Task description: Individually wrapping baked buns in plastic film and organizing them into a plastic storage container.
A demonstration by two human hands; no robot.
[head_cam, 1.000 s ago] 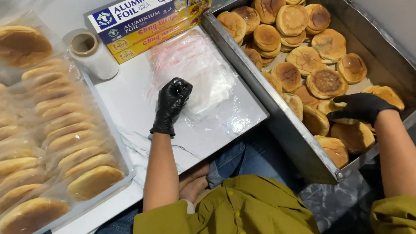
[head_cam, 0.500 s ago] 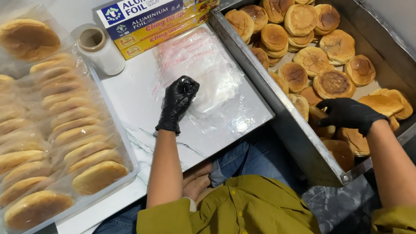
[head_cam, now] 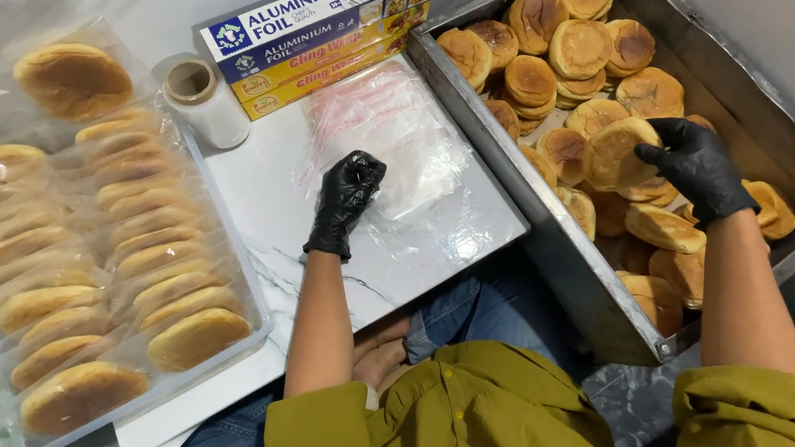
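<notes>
A round bun (head_cam: 612, 153), flat side toward the camera, is gripped at its right edge by the right hand (head_cam: 699, 168) (black glove), fingers closed on it, above the middle of the metal tray (head_cam: 548, 251). The tray, a deep rectangular pan on the right, is filled with loose buns (head_cam: 566, 47), golden-brown, heaped in overlapping layers. The left hand (head_cam: 347, 200), also in a black glove, rests on the table (head_cam: 267, 183) with its fingers curled on the near edge of a stack of clear bags (head_cam: 382, 131); whether it pinches a bag or only presses on it cannot be told. The two hands are well apart, one on each side of the tray's left wall. The bags lie on the white marble-patterned table, just beside the tray. Behind them two long boxes (head_cam: 323, 35) of wrapping material, one blue and white, one yellow, are stacked against the wall, and a roll of clear film (head_cam: 202, 101) stands upright to their left. On the far left, a shallow tray (head_cam: 259, 331) holds bagged buns (head_cam: 118, 237), set on edge in two close rows, with one more bagged bun (head_cam: 73, 80) lying flat at the top. The person wears an olive shirt (head_cam: 485, 423) and blue jeans.
</notes>
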